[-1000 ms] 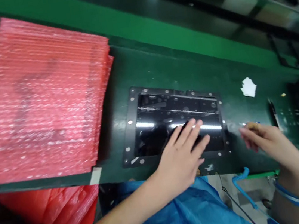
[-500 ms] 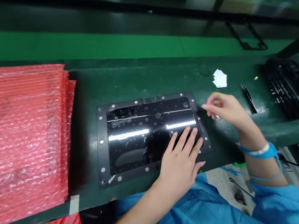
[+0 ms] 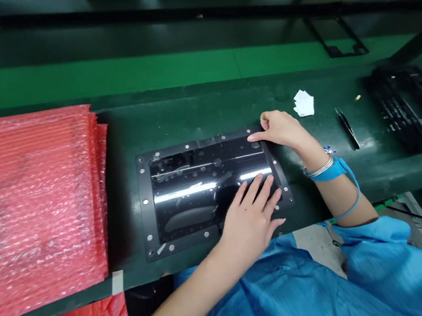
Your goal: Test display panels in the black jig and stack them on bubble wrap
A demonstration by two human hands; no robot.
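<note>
A flat black screen panel (image 3: 189,220) lies on the green bench, its dark frame dotted with small round silver spots. Bright light strips reflect across its glossy face, where smudges or bubbles show. My left hand (image 3: 250,216) rests on the lower right of this face, fingers spread. At the panel's upper right corner is my right hand (image 3: 280,128), its thumb stretched over the frame and its other fingers curled by the edge. Whatever those curled fingers hold, if anything, is hidden. A blue wrist strap (image 3: 329,170) with a cord circles the right wrist.
On the left stands a thick stack of red bubble-wrap bags (image 3: 34,207). To the right lie white paper pieces (image 3: 304,103), black tweezers (image 3: 347,128) and a stack of black parts (image 3: 414,104). A black bracket frame (image 3: 338,36) sits at the back, under a shelf.
My right hand has moved from the right of the panel onto its upper right corner. My left hand stays flat on the panel. The camera view has shifted and levelled.
</note>
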